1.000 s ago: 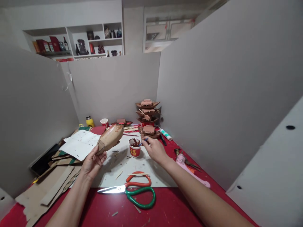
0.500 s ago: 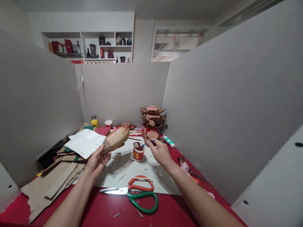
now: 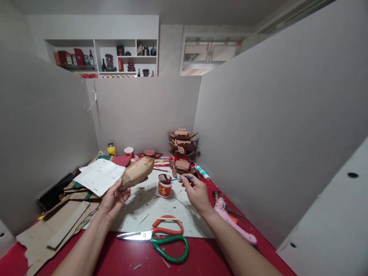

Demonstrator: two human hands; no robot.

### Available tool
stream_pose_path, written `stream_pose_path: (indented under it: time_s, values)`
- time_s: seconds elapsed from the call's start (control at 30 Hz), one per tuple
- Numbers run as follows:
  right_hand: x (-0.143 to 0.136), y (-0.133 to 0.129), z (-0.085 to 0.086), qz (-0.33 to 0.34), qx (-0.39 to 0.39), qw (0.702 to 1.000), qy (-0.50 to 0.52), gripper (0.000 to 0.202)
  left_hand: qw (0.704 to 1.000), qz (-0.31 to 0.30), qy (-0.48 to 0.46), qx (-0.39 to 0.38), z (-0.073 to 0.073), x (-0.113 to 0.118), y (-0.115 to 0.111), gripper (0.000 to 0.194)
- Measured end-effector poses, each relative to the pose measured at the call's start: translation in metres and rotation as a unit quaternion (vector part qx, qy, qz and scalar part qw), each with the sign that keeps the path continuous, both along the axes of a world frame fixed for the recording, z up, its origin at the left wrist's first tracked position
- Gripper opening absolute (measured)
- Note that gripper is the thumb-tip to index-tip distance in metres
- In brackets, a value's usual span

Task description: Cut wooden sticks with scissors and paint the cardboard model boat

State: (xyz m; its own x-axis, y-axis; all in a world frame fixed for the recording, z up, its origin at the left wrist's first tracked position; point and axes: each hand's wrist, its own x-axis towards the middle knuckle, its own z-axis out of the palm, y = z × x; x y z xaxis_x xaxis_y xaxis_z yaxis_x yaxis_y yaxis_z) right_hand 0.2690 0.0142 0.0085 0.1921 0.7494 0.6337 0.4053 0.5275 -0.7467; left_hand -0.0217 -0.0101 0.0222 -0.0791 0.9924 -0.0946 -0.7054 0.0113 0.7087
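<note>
My left hand [image 3: 116, 198] grips one end of a tan cardboard model boat hull [image 3: 138, 173], tilted with its far end up and partly stained brown. My right hand [image 3: 196, 193] pinches a thin blue paintbrush [image 3: 182, 178], held nearly level. The brush's tip is at the rim of a red and white paper cup [image 3: 165, 190] with brown paint inside; whether it touches the rim I cannot tell. The cup stands on a white sheet [image 3: 184, 220] between my hands. Large scissors [image 3: 152, 235] with one orange and one green handle lie in front of the cup.
Stacked brown model boats [image 3: 181, 142] stand at the back. Cardboard pieces [image 3: 66, 226] and a marked white paper [image 3: 99, 176] lie left. A yellow bottle [image 3: 111, 149] and another paper cup [image 3: 129, 152] stand behind. A pink-handled tool [image 3: 230, 220] lies right. Grey partitions [image 3: 143, 115] enclose the table.
My right hand has drawn the brush rightward, so its tip has moved from inside the cup to the rim. The left hand still holds the hull. The whole view has shifted slightly.
</note>
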Motion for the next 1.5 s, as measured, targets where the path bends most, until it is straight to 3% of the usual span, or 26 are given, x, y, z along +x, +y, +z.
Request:
stream_pose_path:
  time_s: [0.5,0.73,0.9,1.07,1.3,1.5]
  values:
    - [0.003,0.001,0.000,0.020,-0.034,0.987,0.156,0.041,1.000,-0.006,0.001,-0.007,0.002,0.003,-0.001,0.020]
    - [0.009,0.013,0.004,0.045,-0.048,0.954,0.293,0.045,1.000,-0.013,0.009,-0.005,0.002,0.004,-0.002,0.021]
    - [0.011,0.003,0.019,0.063,-0.009,0.930,0.363,0.042,0.999,-0.026,0.018,-0.009,0.001,0.008,-0.005,0.016]
    - [-0.005,-0.022,0.028,0.107,0.021,0.921,0.373,0.034,0.999,-0.045,0.028,-0.011,0.001,0.015,-0.010,0.013]
    - [-0.032,-0.047,0.017,0.184,0.000,0.928,0.325,0.022,0.996,-0.075,0.043,-0.009,0.001,0.028,-0.017,0.012]
    - [-0.039,-0.054,0.015,0.203,-0.005,0.935,0.292,0.019,0.995,-0.085,0.043,-0.004,0.002,0.028,-0.020,0.016]
